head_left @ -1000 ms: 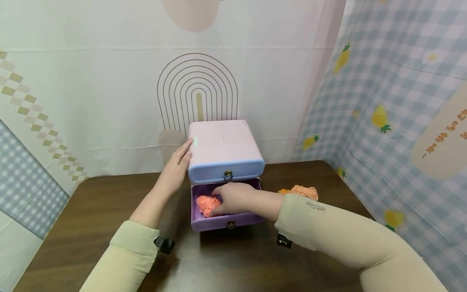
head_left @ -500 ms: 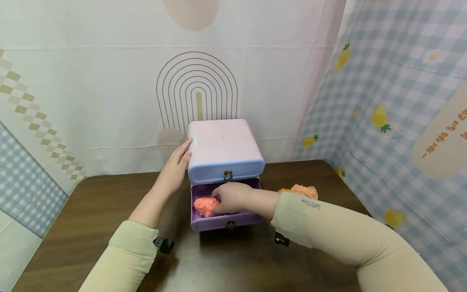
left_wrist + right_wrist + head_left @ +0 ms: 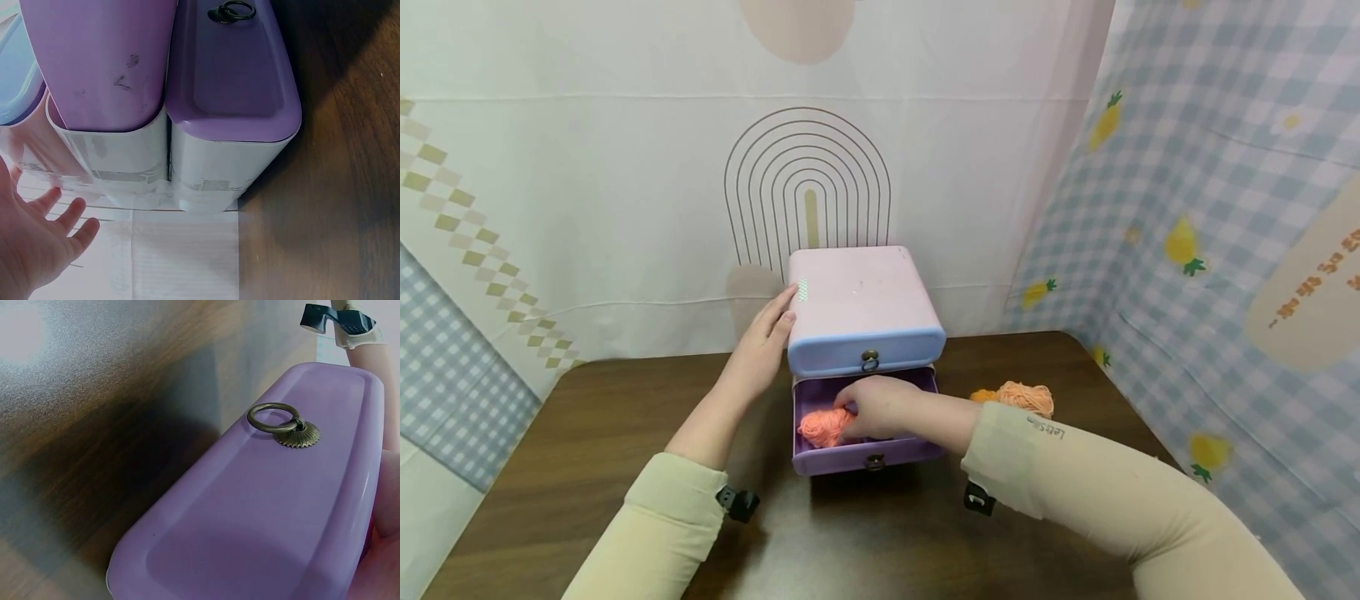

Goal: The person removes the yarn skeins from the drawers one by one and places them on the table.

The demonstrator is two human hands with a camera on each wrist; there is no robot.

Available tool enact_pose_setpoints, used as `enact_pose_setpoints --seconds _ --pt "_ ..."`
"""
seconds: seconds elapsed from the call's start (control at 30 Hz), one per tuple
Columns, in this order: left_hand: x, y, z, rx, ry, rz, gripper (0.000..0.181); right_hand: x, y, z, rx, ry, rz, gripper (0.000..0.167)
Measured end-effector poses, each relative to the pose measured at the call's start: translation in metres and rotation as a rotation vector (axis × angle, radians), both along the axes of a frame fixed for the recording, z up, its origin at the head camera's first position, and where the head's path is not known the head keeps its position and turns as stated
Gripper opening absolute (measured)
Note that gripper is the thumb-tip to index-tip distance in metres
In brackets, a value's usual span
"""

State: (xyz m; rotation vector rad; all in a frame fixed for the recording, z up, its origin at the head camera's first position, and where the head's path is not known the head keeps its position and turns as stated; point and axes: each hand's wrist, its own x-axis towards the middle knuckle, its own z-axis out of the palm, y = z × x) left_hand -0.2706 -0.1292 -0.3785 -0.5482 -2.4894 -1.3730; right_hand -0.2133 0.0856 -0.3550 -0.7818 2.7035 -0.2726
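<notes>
Inside the purple drawer (image 3: 835,460), our right hand (image 3: 883,406) pinches the pink yarn (image 3: 821,427) between thumb and fingers. Up and left from the drawer, our left hand (image 3: 756,354) lies beside the pink box (image 3: 857,287), fingers spread. We should squeeze softly, keep the yarn bunched and steady the box.

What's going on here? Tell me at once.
Someone's right hand grips the coral yarn inside the open purple drawer. The left hand is at the left side of the drawer cabinet, and the blue drawer above is shut. More yarn, peach and orange, lies to the right on the table, partly hidden by the right sleeve.
</notes>
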Motion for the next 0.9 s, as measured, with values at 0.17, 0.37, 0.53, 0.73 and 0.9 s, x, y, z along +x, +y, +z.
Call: enact_pose_setpoints --seconds 0.17,0.37,0.53,0.73,0.9 --pt "0.0 0.001 0.0 0.002 0.015 -0.013 0.051 -0.001 0.006 0.002 -0.047 -0.02 -0.006 0.04" --pt "0.0 0.001 0.0 -0.002 0.002 -0.007 0.052 -0.003 0.014 0.009 -0.175 -0.124 -0.059 0.037" --pt "0.001 0.0 0.0 0.003 0.0 -0.004 0.053 -0.005 0.023 0.013 -0.232 -0.127 -0.089 0.041" --pt "0.001 0.0 0.0 0.002 0.005 -0.013 0.053 -0.002 0.032 0.017 -0.261 -0.089 -0.085 0.04" --pt "0.001 -0.001 0.0 0.001 0.007 -0.012 0.053 0.001 0.045 0.02 -0.295 -0.032 -0.062 0.035"
